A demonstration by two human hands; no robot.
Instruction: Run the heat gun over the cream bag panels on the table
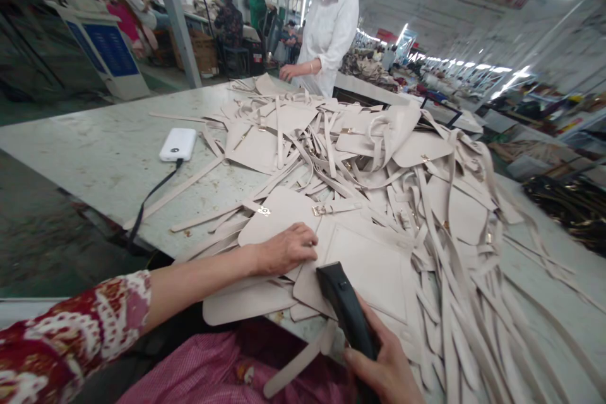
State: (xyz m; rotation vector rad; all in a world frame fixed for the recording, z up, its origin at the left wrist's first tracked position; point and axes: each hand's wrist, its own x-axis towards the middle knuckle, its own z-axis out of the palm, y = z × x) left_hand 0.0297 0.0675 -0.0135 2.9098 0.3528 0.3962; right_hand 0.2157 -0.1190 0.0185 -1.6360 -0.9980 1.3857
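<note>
Machinery with blue side panels (111,50) stands at the far left, beyond the tabletop (108,139). On that side a white power bank (178,144) lies apart from most of the beige pieces, probably so its black cable (142,205), which drops over the near edge, stays clear of the straps. Next comes a beige flap with a metal clasp (279,208), and just below it the left hand (288,249), fingers bent over the pieces, seemingly to steady them; whether they pinch anything I cannot tell. Farther back, a person in a white shirt (331,25) has one hand (291,71) low over the heap's far end. In the near middle lies a flat beige panel (367,265), under the head of a black clipper-shaped tool (348,309); contact between the two is unclear. The right hand (388,360) is wrapped round the tool's lower body, presumably leaving its head free to point forward. The two hands are apart. Rightward spreads a tangled heap of straps and panels (466,205), then dark straps (568,208) at the edge.
</note>
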